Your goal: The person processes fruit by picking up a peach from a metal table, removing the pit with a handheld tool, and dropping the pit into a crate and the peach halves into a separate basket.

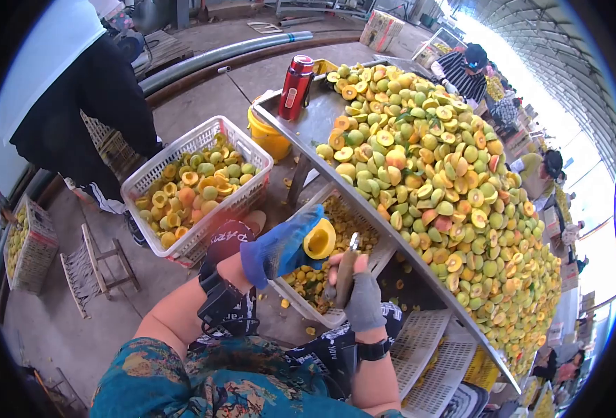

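My left hand (283, 244), in a blue glove, is closed around a yellow peach half (320, 239) whose hollowed cut side faces up. My right hand (365, 299), wearing a grey glove with bare fingertips, grips a pitting tool (346, 275) with a brownish handle and a short shiny metal tip. The tip points up, a little to the right of the peach half and apart from it. Below both hands is a white crate (336, 319) holding fruit scraps and pits. To the right, a large heap of peaches (433, 160), many halved, covers the metal table.
The metal table's edge (419, 259) slants past my right hand. A red thermos (296, 88) stands on its corner, above a yellow bucket (269, 136). At left are a white crate (235, 209) of peach halves, a small stool (102, 265) and a standing person (78, 97). Others work beyond the heap.
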